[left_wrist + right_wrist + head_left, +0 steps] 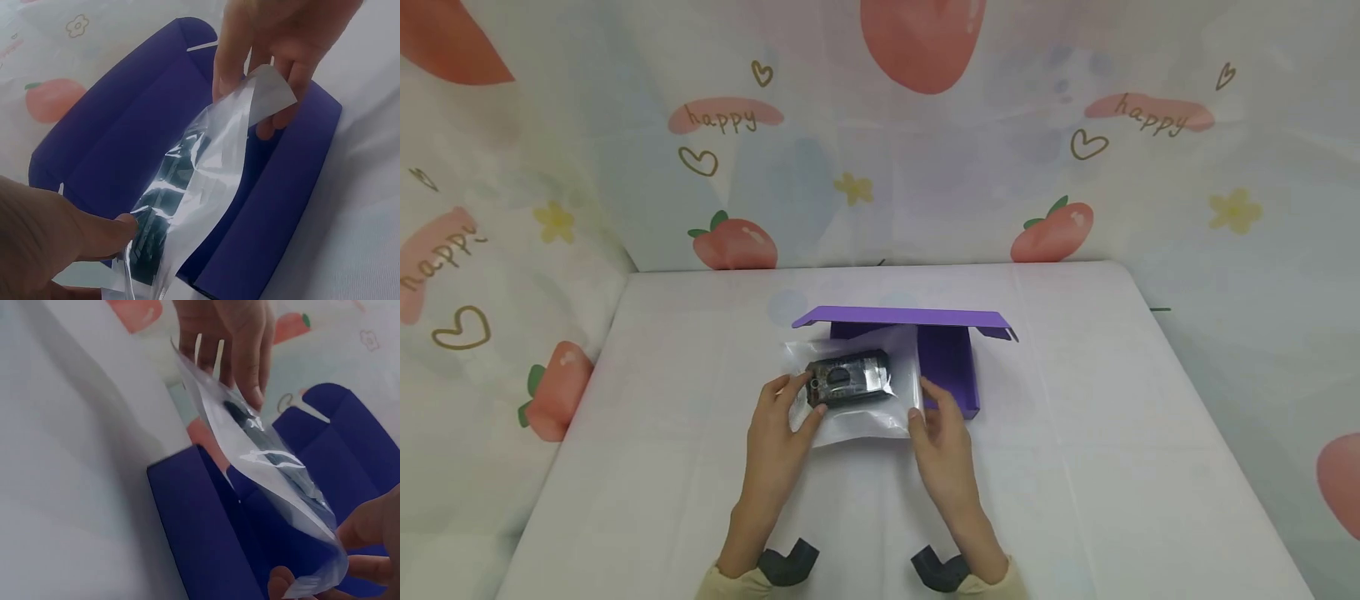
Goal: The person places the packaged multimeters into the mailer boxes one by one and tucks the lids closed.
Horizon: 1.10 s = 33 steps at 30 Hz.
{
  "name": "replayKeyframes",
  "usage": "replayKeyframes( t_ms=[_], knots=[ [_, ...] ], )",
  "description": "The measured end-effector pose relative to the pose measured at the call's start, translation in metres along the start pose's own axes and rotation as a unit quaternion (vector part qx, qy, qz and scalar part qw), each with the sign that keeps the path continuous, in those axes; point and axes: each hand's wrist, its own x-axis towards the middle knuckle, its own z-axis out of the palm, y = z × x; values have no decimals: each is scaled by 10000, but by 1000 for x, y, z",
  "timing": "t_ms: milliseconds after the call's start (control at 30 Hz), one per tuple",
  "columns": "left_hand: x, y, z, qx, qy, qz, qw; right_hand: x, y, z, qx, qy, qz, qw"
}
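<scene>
A clear plastic bag [857, 423] with a black rectangular item [838, 392] inside is held up over an open purple box [951, 362]. My left hand [778, 446] pinches the bag's left side, its thumb and fingers at the end of the black item. On the right, my right hand [946, 450] grips the bag's other edge between thumb and fingers. In the left wrist view, the bag [219, 156] stands tilted above the box [134, 134]. Glare on the plastic hides what exactly the black item is.
The purple box's lid [902, 316] stands raised at the back. Beneath everything lies a white-covered table [1112, 467], with a fruit-printed cloth [925, 167] hanging behind it. Dark curved pieces [790, 564] sit at both wrists.
</scene>
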Motion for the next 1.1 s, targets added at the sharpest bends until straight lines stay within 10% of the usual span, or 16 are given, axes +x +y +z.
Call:
replayKeyframes(
  t_ms=[333,1100],
  knots=[
    [10,13,28,521,87,750,9958,8,15,-7,-1348,943,-833,9829],
    [26,12,63,1623,602,1748,9693,13,37,-1,-2566,1393,-1550,9438]
  ],
)
